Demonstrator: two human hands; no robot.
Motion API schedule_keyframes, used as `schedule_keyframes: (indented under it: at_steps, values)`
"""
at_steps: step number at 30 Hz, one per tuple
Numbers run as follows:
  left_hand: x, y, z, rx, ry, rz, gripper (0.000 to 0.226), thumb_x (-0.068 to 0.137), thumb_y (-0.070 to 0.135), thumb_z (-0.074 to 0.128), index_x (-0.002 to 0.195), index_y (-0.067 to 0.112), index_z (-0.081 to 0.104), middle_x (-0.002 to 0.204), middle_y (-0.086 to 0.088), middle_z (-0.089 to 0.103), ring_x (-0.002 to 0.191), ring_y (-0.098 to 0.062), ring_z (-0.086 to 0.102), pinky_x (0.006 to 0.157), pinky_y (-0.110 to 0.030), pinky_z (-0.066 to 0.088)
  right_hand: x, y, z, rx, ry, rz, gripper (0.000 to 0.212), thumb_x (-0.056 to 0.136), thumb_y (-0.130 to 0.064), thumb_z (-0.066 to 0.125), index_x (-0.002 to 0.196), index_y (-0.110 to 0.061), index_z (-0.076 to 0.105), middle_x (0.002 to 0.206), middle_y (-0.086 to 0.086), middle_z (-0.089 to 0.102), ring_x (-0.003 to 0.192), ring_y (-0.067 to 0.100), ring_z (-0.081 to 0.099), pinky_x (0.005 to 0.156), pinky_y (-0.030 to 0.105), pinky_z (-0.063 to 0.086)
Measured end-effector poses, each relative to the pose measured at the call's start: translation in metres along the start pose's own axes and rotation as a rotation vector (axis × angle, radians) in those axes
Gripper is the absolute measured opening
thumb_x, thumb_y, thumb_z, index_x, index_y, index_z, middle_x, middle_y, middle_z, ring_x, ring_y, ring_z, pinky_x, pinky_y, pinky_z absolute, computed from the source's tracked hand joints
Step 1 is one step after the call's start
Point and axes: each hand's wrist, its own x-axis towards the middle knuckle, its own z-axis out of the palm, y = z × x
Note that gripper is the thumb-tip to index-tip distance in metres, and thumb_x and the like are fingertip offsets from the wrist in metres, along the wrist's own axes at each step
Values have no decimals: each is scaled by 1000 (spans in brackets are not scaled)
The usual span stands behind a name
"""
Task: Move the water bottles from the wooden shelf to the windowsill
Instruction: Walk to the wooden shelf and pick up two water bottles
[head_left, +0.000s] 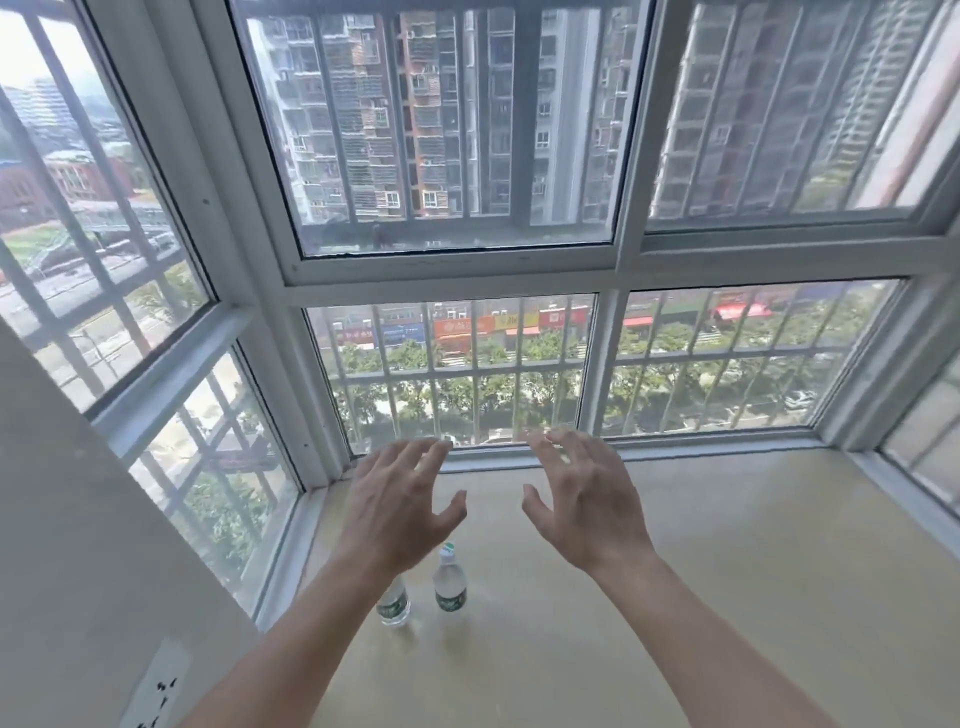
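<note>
Head: bottles (450, 582) apart from fingers (402, 461)

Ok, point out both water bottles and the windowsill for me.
left water bottle (394, 607): head view, on its green label.
right water bottle (450, 584): head view, on its clear body above the label.
windowsill (727, 571): head view, on a bare stretch of its beige surface.

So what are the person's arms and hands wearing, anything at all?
Nothing that shows. The left hand and right hand are ungloved, with no rings on the fingers, no watch or band at either wrist, and no sleeve on either forearm.
</note>
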Motion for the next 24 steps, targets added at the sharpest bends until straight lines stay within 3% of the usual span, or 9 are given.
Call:
schedule_keyframes:
  at_steps: [5, 10, 15, 24]
  values:
    - [15, 37, 9, -63, -16, 176, 66, 85, 63, 39, 136, 24, 52, 130, 3, 62, 118, -22, 57, 101, -42, 45, -40, 31, -24, -86, 32, 211, 47, 82, -40, 63, 123, -19, 65, 119, 4, 65, 111, 28, 60, 98, 43, 51]
    - [13, 83, 20, -162, -61, 371, 63, 83, 62, 42, 133, 25, 54, 128, 4, 63, 118, -23, 56, 98, -43, 45, -102, 48, -48, -205, 27, 430, 50, 82, -43, 48, 123, -19, 64, 120, 5, 64, 115, 29, 58, 102, 42, 48]
    - [-10, 134, 32, -266, -105, 585, 62, 81, 61, 43, 130, 25, 55, 127, 7, 62, 119, -23, 55, 97, -42, 44, -185, 51, -75, -324, 51, 647, 42, 77, -32, 66, 116, -14, 67, 116, 5, 66, 109, 29, 61, 96, 42, 50]
    - [-67, 249, 32, -398, -168, 921, 63, 82, 62, 42, 133, 27, 52, 132, 7, 60, 123, -23, 52, 102, -41, 38, -331, 39, -127, -494, 106, 996, 43, 82, -30, 66, 121, -12, 66, 115, 8, 65, 112, 30, 58, 102, 46, 47]
